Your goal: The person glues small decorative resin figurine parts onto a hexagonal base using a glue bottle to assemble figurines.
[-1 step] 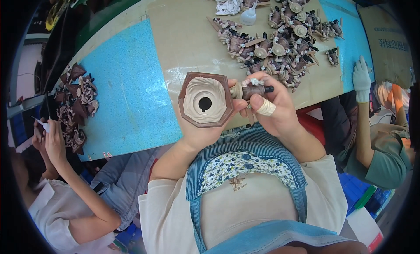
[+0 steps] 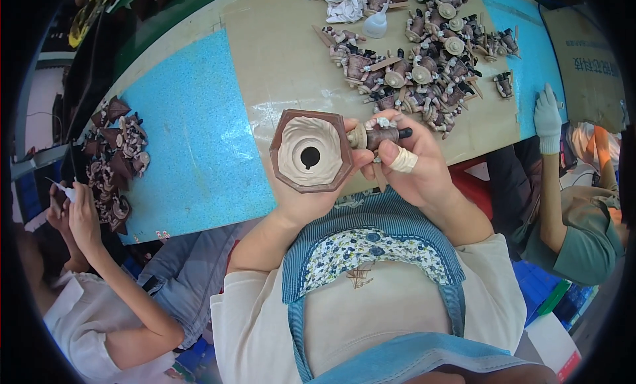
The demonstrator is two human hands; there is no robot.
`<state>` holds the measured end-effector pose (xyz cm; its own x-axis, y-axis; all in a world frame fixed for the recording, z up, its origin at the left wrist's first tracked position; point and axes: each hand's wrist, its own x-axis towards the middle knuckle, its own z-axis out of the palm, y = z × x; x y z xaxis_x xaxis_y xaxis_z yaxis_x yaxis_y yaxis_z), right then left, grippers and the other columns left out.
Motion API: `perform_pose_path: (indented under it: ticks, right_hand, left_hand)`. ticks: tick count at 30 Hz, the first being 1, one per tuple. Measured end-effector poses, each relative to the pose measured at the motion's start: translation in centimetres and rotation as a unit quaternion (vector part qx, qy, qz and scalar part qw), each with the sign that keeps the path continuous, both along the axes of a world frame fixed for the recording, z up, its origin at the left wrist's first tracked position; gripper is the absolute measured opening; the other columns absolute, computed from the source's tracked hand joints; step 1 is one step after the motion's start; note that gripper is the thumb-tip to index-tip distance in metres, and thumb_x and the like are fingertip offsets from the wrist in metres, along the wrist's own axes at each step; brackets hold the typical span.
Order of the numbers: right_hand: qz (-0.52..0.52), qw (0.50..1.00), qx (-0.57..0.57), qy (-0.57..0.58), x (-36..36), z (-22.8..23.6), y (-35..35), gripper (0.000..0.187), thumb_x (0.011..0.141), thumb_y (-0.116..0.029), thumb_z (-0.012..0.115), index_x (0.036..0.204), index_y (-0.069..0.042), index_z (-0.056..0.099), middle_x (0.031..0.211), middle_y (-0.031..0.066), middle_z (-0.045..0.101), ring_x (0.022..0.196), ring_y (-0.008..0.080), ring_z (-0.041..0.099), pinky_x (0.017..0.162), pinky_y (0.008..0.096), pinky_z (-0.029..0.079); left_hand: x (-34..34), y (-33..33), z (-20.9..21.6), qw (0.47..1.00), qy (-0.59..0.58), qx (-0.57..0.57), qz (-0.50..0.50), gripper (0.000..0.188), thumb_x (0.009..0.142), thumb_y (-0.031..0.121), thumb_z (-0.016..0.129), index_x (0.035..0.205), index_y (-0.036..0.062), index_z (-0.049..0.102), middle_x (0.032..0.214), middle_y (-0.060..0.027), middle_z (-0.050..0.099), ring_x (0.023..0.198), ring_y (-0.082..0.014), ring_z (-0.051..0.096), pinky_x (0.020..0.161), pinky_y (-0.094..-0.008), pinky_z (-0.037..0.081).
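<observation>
My left hand (image 2: 301, 202) grips a brown six-sided figurine base (image 2: 278, 165), its cream, rippled hollow turned up and a dark keyhole-shaped opening at the centre. Between the fingers and thumb of my right hand (image 2: 421, 162) is a small painted figurine (image 2: 379, 136) lying sideways, with a cream hat-like disc toward the base and a black tip pointing right. The two pieces are side by side; whether they touch I cannot tell. Pale tape wraps my right thumb. A heap of similar figurines (image 2: 422, 75) covers the table just beyond my right hand.
A white squeeze bottle (image 2: 375, 25) and a crumpled white cloth (image 2: 344, 3) lie at the back on cardboard (image 2: 285, 46). More brown pieces (image 2: 119, 152) are piled at the left end. A co-worker's hands (image 2: 78, 215) work there; another's gloved hand (image 2: 548, 119) rests at the right.
Almost nothing differs. My right thumb and the figurine have shifted very slightly; my left hand and the base hold still.
</observation>
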<state>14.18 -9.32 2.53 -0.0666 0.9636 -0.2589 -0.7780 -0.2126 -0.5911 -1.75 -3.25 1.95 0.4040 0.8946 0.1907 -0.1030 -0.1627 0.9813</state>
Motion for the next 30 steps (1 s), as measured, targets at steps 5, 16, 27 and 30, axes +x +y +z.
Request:
perform_pose_path:
  ticks: [5, 16, 27, 30]
  right_hand:
    - [0.023, 0.999, -0.014, 0.038, 0.4, -0.2, 0.2, 0.027, 0.091, -0.014, 0.064, 0.111, -0.004, 0.049, 0.096, 0.0082, 0.061, 0.074, 0.016, 0.059, 0.064, 0.0322, 0.047]
    - [-0.266, 0.854, 0.108, -0.434, 5.2, 0.1, -2.3, 0.032, 0.088, -0.009, 0.067, 0.115, -0.006, 0.051, 0.097, 0.0036, 0.059, 0.083, 0.0112, 0.059, 0.067, 0.0255, 0.049]
    - [-0.549, 0.675, -0.152, -0.469, 31.7, -6.9, -3.2, 0.055, 0.091, -0.018, 0.065, 0.129, 0.013, 0.04, 0.113, 0.0161, 0.059, 0.107, 0.02, 0.059, 0.089, 0.03, 0.048]
    - [-0.536, 0.577, -0.216, -0.578, 32.7, -7.1, -2.0, 0.068, 0.091, -0.028, 0.064, 0.135, 0.014, 0.034, 0.124, 0.0212, 0.055, 0.118, 0.0263, 0.054, 0.099, 0.0359, 0.042]
  left_hand:
    - [-0.2, 0.0, -0.5, 0.999, -0.02, -0.021, -0.03, 0.043, 0.07, -0.002, 0.081, 0.108, -0.0008, 0.062, 0.104, -0.0105, 0.068, 0.087, -0.014, 0.066, 0.075, -0.028, 0.055]
    - [-0.5, 1.2, -0.8, 0.988, -0.069, -0.129, -0.045, 0.075, 0.057, 0.025, 0.094, 0.114, -0.0002, 0.053, 0.1, -0.0072, 0.063, 0.091, -0.0133, 0.061, 0.08, -0.0285, 0.049]
    - [-0.3, 0.5, 0.6, 0.989, -0.043, -0.13, -0.05, 0.077, 0.061, 0.033, 0.089, 0.118, -0.001, 0.049, 0.102, -0.0085, 0.058, 0.082, -0.013, 0.056, 0.07, -0.0241, 0.045]
    - [-0.8, 0.3, 0.8, 0.988, -0.034, -0.145, -0.043, 0.077, 0.061, 0.033, 0.089, 0.117, -0.0018, 0.049, 0.101, -0.0074, 0.06, 0.089, -0.0141, 0.057, 0.078, -0.0266, 0.047]
